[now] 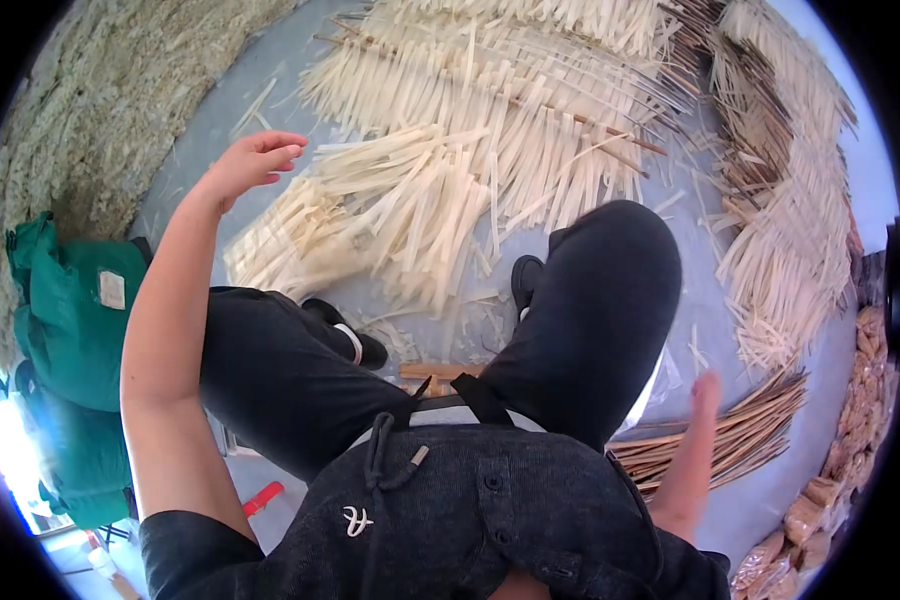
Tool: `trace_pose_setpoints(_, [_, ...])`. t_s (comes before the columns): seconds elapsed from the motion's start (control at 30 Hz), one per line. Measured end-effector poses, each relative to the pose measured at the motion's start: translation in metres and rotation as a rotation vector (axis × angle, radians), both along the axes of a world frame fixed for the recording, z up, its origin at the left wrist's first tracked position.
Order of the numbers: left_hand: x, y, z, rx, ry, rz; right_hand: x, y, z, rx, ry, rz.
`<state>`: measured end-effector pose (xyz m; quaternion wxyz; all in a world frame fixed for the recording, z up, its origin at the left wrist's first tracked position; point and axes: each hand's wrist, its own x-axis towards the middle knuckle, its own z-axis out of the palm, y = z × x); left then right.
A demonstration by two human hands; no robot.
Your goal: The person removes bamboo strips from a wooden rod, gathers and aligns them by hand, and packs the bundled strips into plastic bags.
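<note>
My left hand point(255, 165) is raised at the left, fingers stretched forward and slightly apart, holding nothing. It hovers beside a loose heap of pale, flat wood-like strips point(400, 200) on the floor. Beyond the heap, more pale strips point(530, 85) hang in rows on thin brown sticks point(610, 128). My right hand point(706, 392) is low on the right, blurred and seen edge-on, so its fingers cannot be made out. Just behind and beside it lies a bundle of thin brown sticks point(750, 430).
Green fabric bags point(80, 310) stand at the left beneath a large rough, fibrous pile point(100, 120). Another long bank of strips point(795, 230) runs down the right. Plastic-wrapped brown packs point(815, 510) line the lower right. A red object point(263, 497) lies near my left elbow.
</note>
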<state>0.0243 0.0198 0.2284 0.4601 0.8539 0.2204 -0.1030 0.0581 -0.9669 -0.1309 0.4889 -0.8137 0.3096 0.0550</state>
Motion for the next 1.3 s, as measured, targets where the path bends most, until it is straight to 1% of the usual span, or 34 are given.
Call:
trace_pose_setpoints(0.03, [0.006,0.009,-0.008,-0.013,0.004,0.001,0.043,0.07,0.075,0.012,-0.194,-0.019])
trace_pose_setpoints(0.07, [0.013,0.017,-0.018,0.04,0.06,-0.025,0.073,0.163,0.172,0.038,-0.303,0.115])
trace_pose_setpoints(0.1, [0.021,0.027,-0.027,0.096,0.115,-0.054,0.109,0.218,0.228,0.074,-0.351,0.202])
trace_pose_setpoints(0.13, [0.032,0.036,-0.038,0.088,0.12,-0.06,0.124,0.295,0.29,0.036,-0.432,0.275])
trace_pose_setpoints(0.17, [0.042,0.046,-0.052,0.118,0.138,-0.065,0.137,0.35,0.33,-0.006,-0.468,0.428])
trace_pose_setpoints(0.2, [0.052,0.055,-0.068,0.147,0.156,-0.07,0.156,0.39,0.35,-0.03,-0.452,0.576])
trace_pose_setpoints(0.27, [0.072,0.07,-0.105,0.176,0.148,-0.113,0.182,0.476,0.363,-0.088,-0.309,0.825])
trace_pose_setpoints(0.33, [0.091,0.08,-0.15,0.198,0.145,-0.153,0.216,0.538,0.328,-0.225,-0.008,1.054])
trace_pose_setpoints(0.4, [0.11,0.09,-0.192,0.284,0.165,-0.203,0.244,0.581,0.254,-0.356,0.286,1.241])
trace_pose_setpoints(0.43, [0.119,0.093,-0.206,0.278,0.17,-0.196,0.251,0.598,0.212,-0.394,0.349,1.306])
trace_pose_setpoints(0.47, [0.126,0.091,-0.221,0.325,0.186,-0.221,0.255,0.61,0.166,-0.392,0.375,1.307])
trace_pose_setpoints(0.5, [0.134,0.09,-0.233,0.371,0.203,-0.246,0.258,0.614,0.112,-0.491,0.219,1.413])
trace_pose_setpoints(0.53, [0.142,0.09,-0.242,0.366,0.214,-0.237,0.243,0.63,0.088,-0.445,0.342,1.297])
trace_pose_setpoints(0.6, [0.161,0.088,-0.262,0.464,0.222,-0.296,0.202,0.644,0.023,-0.448,0.31,1.051])
trace_pose_setpoints(0.63, [0.174,0.091,-0.271,0.469,0.296,-0.332,0.183,0.643,-0.014,-0.292,0.315,0.965])
trace_pose_setpoints(0.67, [0.185,0.092,-0.283,0.462,0.307,-0.337,0.17,0.644,-0.04,-0.143,0.317,0.873])
trace_pose_setpoints(0.7, [0.195,0.091,-0.297,0.558,0.263,-0.374,0.162,0.651,-0.045,-0.144,0.334,0.87])
trace_pose_setpoints(0.73, [0.202,0.091,-0.31,0.654,0.22,-0.409,0.152,0.663,-0.041,-0.134,0.299,0.751])
trace_pose_setpoints(0.77, [0.211,0.091,-0.322,0.641,0.234,-0.415,0.148,0.676,-0.034,-0.127,0.267,0.632])
trace_pose_setpoints(0.8, [0.224,0.093,-0.333,0.663,0.213,-0.428,0.151,0.687,-0.029,-0.133,0.285,0.631])
trace_pose_setpoints(0.83, [0.236,0.095,-0.344,0.684,0.188,-0.442,0.156,0.698,-0.023,-0.085,0.363,0.602])
trace_pose_setpoints(0.87, [0.244,0.098,-0.356,0.668,0.194,-0.451,0.16,0.707,-0.018,-0.039,0.44,0.569])
trace_pose_setpoints(0.9, [0.25,0.102,-0.368,0.638,0.195,-0.431,0.162,0.718,-0.015,-0.05,0.455,0.563])
trace_pose_setpoints(0.93, [0.253,0.104,-0.378,0.609,0.195,-0.408,0.164,0.73,-0.013,0.057,0.502,0.543])
trace_pose_setpoints(0.97, [0.256,0.099,-0.373,0.596,0.202,-0.409,0.163,0.736,-0.013,0.165,0.548,0.522])
trace_pose_setpoints(1.0, [0.259,0.09,-0.357,0.573,0.338,-0.449,0.161,0.737,-0.023,0.157,0.561,0.523])
trace_pose_setpoints(1.03, [0.262,0.085,-0.348,0.553,0.473,-0.489,0.157,0.737,-0.037,0.213,0.504,0.517])
trace_pose_setpoints(1.07, [0.264,0.085,-0.355,0.553,0.477,-0.489,0.158,0.744,-0.036,0.272,0.44,0.511])
trace_pose_setpoints(1.1, [0.265,0.084,-0.364,0.525,0.445,-0.538,0.16,0.748,-0.033,0.274,0.444,0.51])
trace_pose_setpoints(1.17, [0.273,0.08,-0.368,0.496,0.411,-0.588,0.165,0.752,-0.024,0.34,0.555,0.463])
trace_pose_setpoints(1.2, [0.28,0.076,-0.366,0.431,0.499,-0.658,0.164,0.752,-0.025,0.341,0.558,0.463])
trace_pose_setpoints(1.23, [0.284,0.071,-0.364,0.363,0.588,-0.726,0.163,0.752,-0.026,0.48,0.567,0.436])
trace_pose_setpoints(1.27, [0.287,0.065,-0.361,0.36,0.593,-0.724,0.162,0.752,-0.028,0.62,0.574,0.408])
trace_pose_setpoints(1.3, [0.289,0.057,-0.359,0.367,0.578,-0.742,0.161,0.749,-0.031,0.621,0.579,0.408])
